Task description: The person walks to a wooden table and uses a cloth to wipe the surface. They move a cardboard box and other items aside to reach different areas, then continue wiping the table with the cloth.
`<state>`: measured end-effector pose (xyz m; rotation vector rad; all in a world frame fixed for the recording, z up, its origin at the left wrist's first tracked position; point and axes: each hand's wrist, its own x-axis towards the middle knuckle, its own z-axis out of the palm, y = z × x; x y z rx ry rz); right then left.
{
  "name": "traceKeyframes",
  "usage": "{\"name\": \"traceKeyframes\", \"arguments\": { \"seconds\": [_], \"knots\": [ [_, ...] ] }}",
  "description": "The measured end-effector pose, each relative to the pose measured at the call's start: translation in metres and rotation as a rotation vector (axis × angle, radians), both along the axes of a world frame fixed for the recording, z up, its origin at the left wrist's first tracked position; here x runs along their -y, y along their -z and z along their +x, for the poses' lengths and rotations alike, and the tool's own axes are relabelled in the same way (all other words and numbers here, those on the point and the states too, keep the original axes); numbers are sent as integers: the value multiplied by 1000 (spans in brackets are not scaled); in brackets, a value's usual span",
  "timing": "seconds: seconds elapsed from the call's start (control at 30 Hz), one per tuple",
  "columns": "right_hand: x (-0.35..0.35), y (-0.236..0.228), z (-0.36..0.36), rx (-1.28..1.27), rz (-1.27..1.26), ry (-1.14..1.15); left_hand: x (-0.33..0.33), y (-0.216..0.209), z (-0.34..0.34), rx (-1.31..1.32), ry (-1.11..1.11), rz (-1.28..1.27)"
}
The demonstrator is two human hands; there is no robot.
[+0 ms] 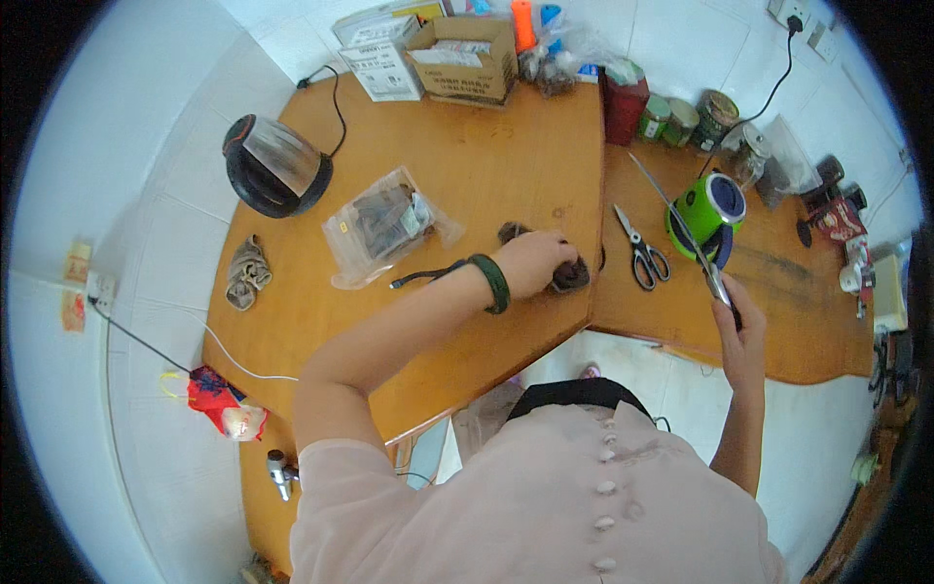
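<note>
My left hand (533, 266) clutching a dark cloth (573, 277), my right hand (741, 329) gripping a long knife (688, 232), printed cardboard box (467, 70) beyond.

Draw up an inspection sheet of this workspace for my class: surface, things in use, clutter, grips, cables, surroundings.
Surface: brown wooden tabletop, dark marks at right.
Things in use: long-bladed tool; dark cloth-like item.
Clutter: scissors, plastic bag, crumpled cloth, kettle, cardboard box.
Grips: left grip on the cloth-like item, closure unclear; right grip closed on the tool's handle.
Cables: black cable near the kettle; white cable at left.
Surroundings: white tiled wall.
</note>
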<state>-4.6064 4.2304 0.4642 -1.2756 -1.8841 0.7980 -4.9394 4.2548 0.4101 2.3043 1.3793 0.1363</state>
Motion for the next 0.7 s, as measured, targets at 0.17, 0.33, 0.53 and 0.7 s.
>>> {"name": "traceKeyframes", "arguments": {
  "seconds": [0.17, 0.33, 0.53, 0.7],
  "knots": [
    [-16, 8, 60, 12, 4, 32, -58, -48, -35, 361, -320, 287],
    [-21, 20, 82, 26, -157, 141, -103, -97, -144, 32, -693, 586],
    [-16, 23, 68, 27, -184, 264, -166, -36, -297, -103, -1070, 392],
    [-25, 22, 48, 42, -221, 306, -224, 63, -373, -561, -809, -131]
  ]
}}
